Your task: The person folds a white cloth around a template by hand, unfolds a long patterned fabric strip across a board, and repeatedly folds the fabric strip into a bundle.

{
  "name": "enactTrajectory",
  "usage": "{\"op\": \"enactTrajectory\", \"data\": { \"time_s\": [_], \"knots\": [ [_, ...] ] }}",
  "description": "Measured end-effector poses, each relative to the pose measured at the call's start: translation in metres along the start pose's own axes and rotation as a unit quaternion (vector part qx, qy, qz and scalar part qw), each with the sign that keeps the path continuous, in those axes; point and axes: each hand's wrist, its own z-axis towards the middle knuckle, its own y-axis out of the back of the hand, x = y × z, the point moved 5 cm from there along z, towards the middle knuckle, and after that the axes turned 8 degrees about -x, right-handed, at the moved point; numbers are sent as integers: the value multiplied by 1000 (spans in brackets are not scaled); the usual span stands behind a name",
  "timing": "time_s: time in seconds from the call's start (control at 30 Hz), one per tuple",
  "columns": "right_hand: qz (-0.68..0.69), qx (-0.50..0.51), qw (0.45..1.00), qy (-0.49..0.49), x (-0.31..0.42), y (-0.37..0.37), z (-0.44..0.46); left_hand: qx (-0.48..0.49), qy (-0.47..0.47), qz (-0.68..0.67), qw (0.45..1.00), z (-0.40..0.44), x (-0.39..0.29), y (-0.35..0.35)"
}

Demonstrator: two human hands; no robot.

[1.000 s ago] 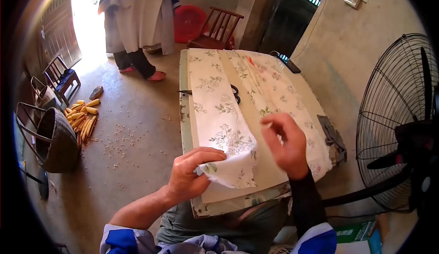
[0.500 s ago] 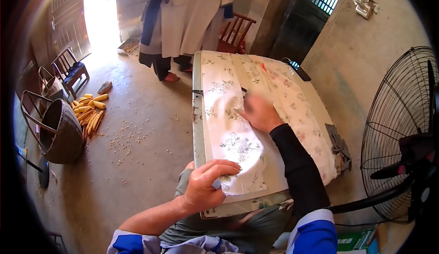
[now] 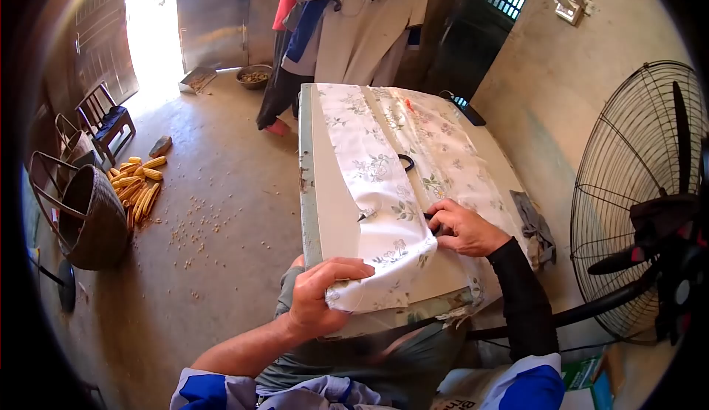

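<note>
"One floral cloth strip (image 3: 369,166) lies lengthwise on the table (image 3: 304,181). What holds its left side?"

"The left hand (image 3: 325,292), pinching the near left corner between thumb and fingers."

"How would the strip handle?"

"Light and soft, I'd judge. It rumples easily near the hands, and a cut edge could fray. Best taken by corners or edges, with gentle tension."

"And moving right?"

"A dark pointed tip (image 3: 362,216) shows at its left edge, then a black loop (image 3: 405,162) at its right edge, perhaps a scissor handle. The right hand (image 3: 467,231) has its fingers curled round a dark object (image 3: 430,219), mostly hidden, so I can't tell its full shape."

"What else is around, from the left?"

"A woven basket (image 3: 96,218), corn cobs (image 3: 136,188) on the floor, a person (image 3: 283,89) beyond the table, a second patterned cloth (image 3: 461,159), a grey rag (image 3: 532,225)."

"Anything in the way?"

"That second cloth sits close beside the strip and might catch. The fan (image 3: 635,211) stands near the right sleeve (image 3: 521,299), limiting outward elbow room."
</note>
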Motion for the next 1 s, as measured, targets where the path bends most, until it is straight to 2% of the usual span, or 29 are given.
{"op": "enactTrajectory", "data": {
  "time_s": [0.03,0.07,0.23,0.3,0.37,0.43,0.63,0.8,0.9,1.0],
  "knots": [
    [-15,-19,1000,17,-3,-1,-2,-8,0,-11,1000,-1,-1,1],
    [-31,-39,998,34,-8,-4,-3,12,-41,-18,999,1,-6,2],
    [-86,-172,974,118,-3,-23,3,1,-35,-22,999,-2,-5,2],
    [-104,-239,956,136,10,-34,13,6,-33,-6,999,-1,-6,0],
    [-117,-278,948,103,16,-46,24,20,-38,25,999,0,-9,-3],
    [-106,-288,943,129,23,-53,33,35,-46,26,998,1,-6,-9],
    [-114,-174,974,91,42,-40,15,82,-36,28,996,3,-5,-15],
    [-95,-183,978,39,55,4,-20,85,-22,15,996,1,-1,-17],
    [-130,-232,962,58,70,33,-41,85,-11,12,996,3,-3,-16],
    [-131,-241,961,34,78,56,-57,88,-4,13,996,3,-2,-15]
  ]
}}
